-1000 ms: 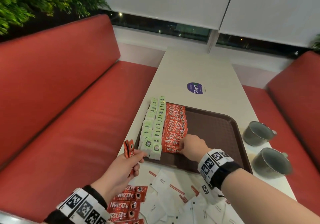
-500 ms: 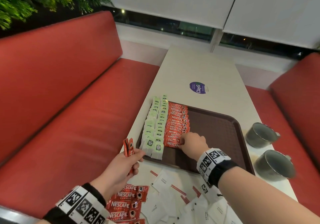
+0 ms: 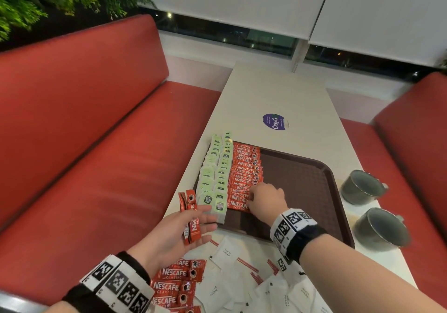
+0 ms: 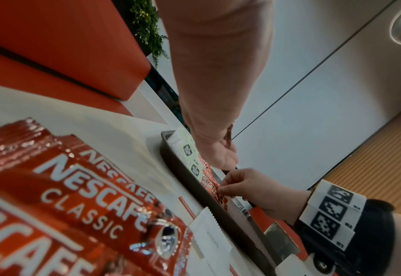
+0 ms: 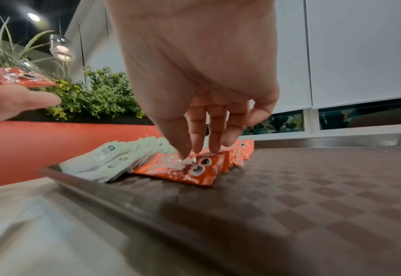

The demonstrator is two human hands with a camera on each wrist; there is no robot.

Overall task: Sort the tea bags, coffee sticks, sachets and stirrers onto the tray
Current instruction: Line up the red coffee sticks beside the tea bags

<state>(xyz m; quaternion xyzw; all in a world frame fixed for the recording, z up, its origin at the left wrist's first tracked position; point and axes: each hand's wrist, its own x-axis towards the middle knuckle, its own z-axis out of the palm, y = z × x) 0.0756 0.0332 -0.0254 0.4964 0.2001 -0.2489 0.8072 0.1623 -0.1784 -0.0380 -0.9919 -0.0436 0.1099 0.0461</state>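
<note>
A brown tray (image 3: 302,179) carries two rows of green tea bags (image 3: 215,172) and one row of red Nescafe coffee sticks (image 3: 244,167). My right hand (image 3: 251,201) is at the near end of that row. Its thumb and fingertips (image 5: 195,149) pinch the end of the front coffee stick (image 5: 171,170), which lies flat on the tray. My left hand (image 3: 200,218) hovers palm up left of the tray's near corner. It holds a few coffee sticks (image 3: 189,213) under the thumb. Loose coffee sticks (image 3: 176,281), white sugar sachets (image 3: 225,254) and red-striped stirrers (image 3: 246,264) lie on the table near me.
Two grey cups (image 3: 362,187) (image 3: 382,225) stand on the table right of the tray. A purple sticker (image 3: 274,121) is on the tabletop beyond it. Red bench seats (image 3: 84,143) flank the narrow table. The tray's right half is bare.
My left hand has turned palm up, so its held sticks now lie across the fingers instead of standing upright. My right hand has stayed at the front of the coffee row.
</note>
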